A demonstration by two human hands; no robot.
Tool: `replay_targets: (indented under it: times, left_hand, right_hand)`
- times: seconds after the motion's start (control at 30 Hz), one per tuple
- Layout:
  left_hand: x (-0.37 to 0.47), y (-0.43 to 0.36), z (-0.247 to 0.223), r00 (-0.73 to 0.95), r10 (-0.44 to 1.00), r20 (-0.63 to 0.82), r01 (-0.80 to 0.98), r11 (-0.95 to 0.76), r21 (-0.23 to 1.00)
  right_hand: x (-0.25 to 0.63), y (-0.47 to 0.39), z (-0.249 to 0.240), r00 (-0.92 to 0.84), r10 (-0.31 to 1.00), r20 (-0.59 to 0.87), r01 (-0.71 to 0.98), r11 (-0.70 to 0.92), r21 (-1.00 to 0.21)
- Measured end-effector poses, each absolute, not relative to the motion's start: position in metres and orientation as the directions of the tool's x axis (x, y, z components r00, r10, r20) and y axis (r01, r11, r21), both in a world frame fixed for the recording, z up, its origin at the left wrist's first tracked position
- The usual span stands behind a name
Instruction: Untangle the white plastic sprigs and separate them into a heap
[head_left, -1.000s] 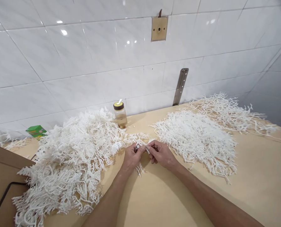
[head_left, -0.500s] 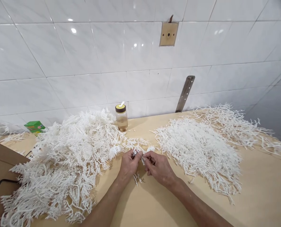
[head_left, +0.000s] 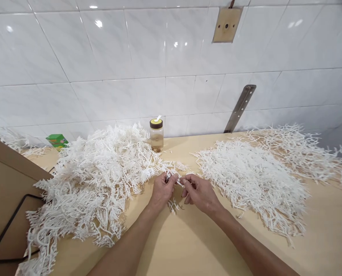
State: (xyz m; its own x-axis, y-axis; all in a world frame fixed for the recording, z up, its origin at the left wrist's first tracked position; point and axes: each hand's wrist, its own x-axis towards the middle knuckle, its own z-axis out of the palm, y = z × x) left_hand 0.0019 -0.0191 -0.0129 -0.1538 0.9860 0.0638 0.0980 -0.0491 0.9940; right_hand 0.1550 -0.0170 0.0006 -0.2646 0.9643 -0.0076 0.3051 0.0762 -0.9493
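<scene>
My left hand [head_left: 163,190] is pinched on a small white branched strand [head_left: 179,181] above the table. My right hand [head_left: 199,191] meets it from the right, thumb and forefinger closed on the strand's other end. A large heap of white branched strands [head_left: 102,172] lies to the left, and a flatter pile [head_left: 254,184] lies to the right. Just behind the hands are loose white bits [head_left: 173,166]. Below them a few small pieces [head_left: 173,207] rest on the wood.
A jar with a yellow and dark lid [head_left: 156,136] stands against the tiled wall. A green box [head_left: 56,141] is behind the left heap, a brown board [head_left: 10,199] at far left. A metal bracket [head_left: 240,109] leans at the wall; thinner strands [head_left: 306,149] spread at far right.
The view has shifted, so the wall and piles sit further right in the picture. Both hands remain together at the strand, which now shows more between the fingertips.
</scene>
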Motion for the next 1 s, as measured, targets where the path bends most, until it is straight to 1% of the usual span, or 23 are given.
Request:
replay_targets:
  times: [0.1,0.2,0.4,0.57,0.77,0.9,1.0]
  left_hand:
    - [0.0028,-0.0191,-0.0126,-0.169,0.982,0.081,0.138,-0.058,0.989]
    - [0.0049,-0.0188,-0.0125,-0.174,0.979,0.104,0.151,-0.078,0.985]
    - [0.0069,-0.0182,-0.0136,-0.182,0.977,0.106,0.186,-0.071,0.980]
    - [0.0072,-0.0168,-0.0161,-0.204,0.973,0.105,0.196,-0.065,0.978]
    - [0.0065,-0.0166,-0.0156,-0.202,0.975,0.096,0.201,-0.054,0.978]
    - [0.0053,-0.0182,-0.0134,-0.180,0.979,0.094,0.184,-0.060,0.981]
    - [0.0041,-0.0175,-0.0118,-0.170,0.980,0.103,0.185,-0.071,0.980]
  right_hand:
    - [0.1548,-0.0157,0.0014,-0.273,0.960,-0.059,0.296,0.025,-0.955]
    - [0.1533,-0.0145,0.0007,-0.242,0.969,-0.049,0.306,0.029,-0.952]
    - [0.1525,-0.0147,0.0003,-0.214,0.972,0.101,0.405,0.183,-0.896]
    - [0.1539,-0.0131,-0.0019,-0.221,0.969,0.113,0.392,0.195,-0.899]
    - [0.1515,-0.0119,-0.0033,-0.235,0.953,0.190,0.520,0.289,-0.804]
    - [0.1501,-0.0115,-0.0064,-0.267,0.946,0.183,0.547,0.305,-0.780]
    - [0.1480,-0.0151,-0.0063,-0.323,0.922,0.212,0.556,0.366,-0.746]
